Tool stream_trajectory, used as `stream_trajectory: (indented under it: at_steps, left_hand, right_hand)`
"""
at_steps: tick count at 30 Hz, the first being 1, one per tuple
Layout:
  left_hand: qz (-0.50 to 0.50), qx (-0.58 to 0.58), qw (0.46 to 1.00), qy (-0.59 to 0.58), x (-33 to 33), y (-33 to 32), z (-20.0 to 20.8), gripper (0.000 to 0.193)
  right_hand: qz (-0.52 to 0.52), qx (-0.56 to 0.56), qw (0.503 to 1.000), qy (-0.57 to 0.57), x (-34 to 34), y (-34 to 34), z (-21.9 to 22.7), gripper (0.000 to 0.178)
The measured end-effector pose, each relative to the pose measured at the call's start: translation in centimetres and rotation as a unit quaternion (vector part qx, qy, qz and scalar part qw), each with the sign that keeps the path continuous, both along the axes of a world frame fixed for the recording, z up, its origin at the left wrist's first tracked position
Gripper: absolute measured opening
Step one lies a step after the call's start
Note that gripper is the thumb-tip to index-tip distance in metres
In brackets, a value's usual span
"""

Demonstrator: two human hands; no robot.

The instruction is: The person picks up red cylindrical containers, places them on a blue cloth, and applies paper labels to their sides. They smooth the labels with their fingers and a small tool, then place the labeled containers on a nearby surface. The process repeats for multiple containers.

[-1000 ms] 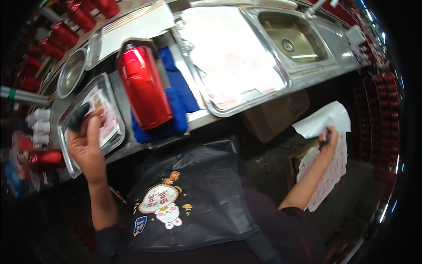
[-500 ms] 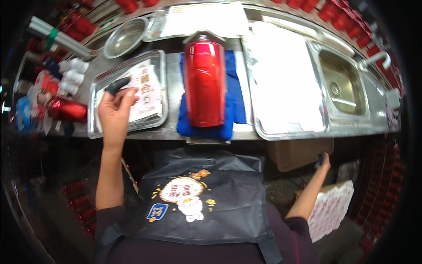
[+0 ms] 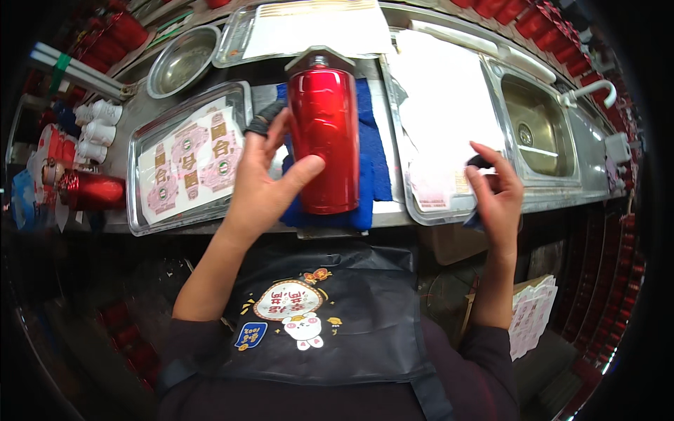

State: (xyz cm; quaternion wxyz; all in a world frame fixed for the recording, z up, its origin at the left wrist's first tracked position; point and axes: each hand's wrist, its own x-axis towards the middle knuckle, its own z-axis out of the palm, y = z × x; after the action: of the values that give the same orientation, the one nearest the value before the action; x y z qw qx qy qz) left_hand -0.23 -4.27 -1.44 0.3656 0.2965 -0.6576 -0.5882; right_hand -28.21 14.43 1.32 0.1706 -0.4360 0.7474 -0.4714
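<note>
A shiny red bottle (image 3: 323, 140) lies with its neck pointing away from me, on blue cloth (image 3: 373, 144) at the bench's middle. My left hand (image 3: 261, 184) is at its left side, fingers spread, the thumb over the bottle's lower left face; black covers the fingertips. Over the near right corner of the white-covered tray (image 3: 442, 119) is my right hand (image 3: 500, 200). Its thumb and forefinger are apart, a finger with a black cover between them. Lower fingers curl round a small dark blue thing (image 3: 474, 222), its kind unclear.
To the left, a clear tray (image 3: 242, 105) holds a pink and gold label sheet (image 3: 188, 160). Beyond it stands a metal bowl (image 3: 182, 63). Another red bottle (image 3: 95, 191) lies far left. A sink (image 3: 537, 126) with a white tap (image 3: 597, 90) is at right.
My left hand has moved right, from above the label tray to the red bottle. My right hand has risen from below the bench edge to the white-covered tray, keeping the dark blue thing.
</note>
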Motion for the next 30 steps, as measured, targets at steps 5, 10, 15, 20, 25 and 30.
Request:
stream_trajectory:
  at_steps: [5, 10, 15, 20, 25, 30]
  left_hand:
    - [-0.009, 0.020, 1.000, -0.009, -0.8, 0.4, 0.4, 0.082]
    - [0.030, -0.011, 0.999, -0.026, -1.4, 1.8, 0.6, 0.084]
    - [0.044, -0.019, 0.998, -0.049, -1.9, 2.5, 2.2, 0.081]
    - [-0.013, -0.023, 0.993, -0.119, 0.0, 1.8, 3.3, 0.088]
    - [0.013, 0.000, 0.990, -0.141, 5.4, -1.2, 3.7, 0.068]
    - [0.185, -0.026, 0.946, -0.264, 14.7, -8.1, 1.9, 0.026]
  right_hand:
    - [0.216, 0.036, 0.972, 0.088, 6.3, -5.6, 1.5, 0.067]
    - [0.247, 0.058, 0.964, 0.084, 8.1, -5.8, 1.1, 0.081]
    - [0.251, 0.069, 0.964, 0.051, 7.5, -5.5, 0.9, 0.085]
    - [0.245, 0.089, 0.965, 0.035, 7.4, -4.9, 1.0, 0.090]
    - [0.182, 0.080, 0.978, -0.067, 7.6, -4.4, 0.7, 0.086]
    - [0.136, 0.094, 0.978, -0.125, 6.8, -4.3, 0.8, 0.080]
